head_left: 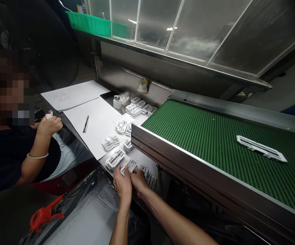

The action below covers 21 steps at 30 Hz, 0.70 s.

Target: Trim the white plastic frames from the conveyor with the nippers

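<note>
At the table's near edge, my left hand (123, 182) is closed around the lower left side of a small stack of white plastic frames (129, 165). Close beside it, my right hand (139, 181) has its fingers curled in at the right edge of the same stack; its fingertips are partly hidden. Just beyond my hands lies another stack of slotted white frames (115, 158). More frames (151, 179) stand in a row to the right of my right hand, partly covered by it.
Right of me runs a green conveyor belt (188, 132) carrying a loose white frame (261, 148). A utility knife (86, 124) lies on white sheeting (96, 119). At left sits a co-worker holding a small white piece (49, 115). A red-orange tool (44, 216) lies at lower left.
</note>
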### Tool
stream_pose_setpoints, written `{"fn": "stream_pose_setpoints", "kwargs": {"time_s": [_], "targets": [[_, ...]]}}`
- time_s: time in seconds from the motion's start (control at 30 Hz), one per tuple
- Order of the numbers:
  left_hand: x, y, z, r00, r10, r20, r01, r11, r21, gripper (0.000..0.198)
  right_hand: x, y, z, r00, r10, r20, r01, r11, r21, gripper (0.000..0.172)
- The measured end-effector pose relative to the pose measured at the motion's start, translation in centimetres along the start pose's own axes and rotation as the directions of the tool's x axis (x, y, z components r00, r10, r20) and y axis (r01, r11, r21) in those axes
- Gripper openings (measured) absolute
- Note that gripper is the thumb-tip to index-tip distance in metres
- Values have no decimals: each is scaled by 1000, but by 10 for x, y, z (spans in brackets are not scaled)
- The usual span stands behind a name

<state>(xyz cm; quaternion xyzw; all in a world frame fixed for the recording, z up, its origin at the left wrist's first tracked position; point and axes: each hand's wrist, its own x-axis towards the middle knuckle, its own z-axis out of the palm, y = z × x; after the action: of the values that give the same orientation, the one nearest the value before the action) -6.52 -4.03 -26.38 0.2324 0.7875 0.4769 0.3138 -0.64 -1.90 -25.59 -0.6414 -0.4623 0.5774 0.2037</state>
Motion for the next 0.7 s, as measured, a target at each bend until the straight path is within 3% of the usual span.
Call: {"fn": "stream_pose_setpoints", "kwargs": {"time_s": [0.2, 0.33, 0.43, 0.53, 0.6, 0.7], "targets": [[-26, -5, -8, 990, 37, -134, -43, 998, -43, 25, 5, -19, 4, 983, 173, 53, -174, 984, 21, 22], [-52, -33, -36, 979, -2, -205, -11, 998, -64, 20, 10, -34, -3, 957, 267, 113, -265, 964, -39, 21], [-63, -86, -67, 937, -206, -283, 202, 978, -44, 20, 9, -46, -11, 943, 305, 132, -295, 951, -90, 19], [-48, -157, -90, 826, -479, -297, 509, 860, 30, 17, -5, -52, -24, 948, 290, 130, -278, 955, -103, 15], [-23, -201, -91, 765, -592, -255, 630, 770, 103, 16, -23, -51, -38, 960, 257, 114, -248, 965, -86, 17], [25, -250, -71, 742, -636, -212, 671, 710, 215, 21, -57, -40, -65, 975, 205, 84, -201, 978, -61, 38]]}}
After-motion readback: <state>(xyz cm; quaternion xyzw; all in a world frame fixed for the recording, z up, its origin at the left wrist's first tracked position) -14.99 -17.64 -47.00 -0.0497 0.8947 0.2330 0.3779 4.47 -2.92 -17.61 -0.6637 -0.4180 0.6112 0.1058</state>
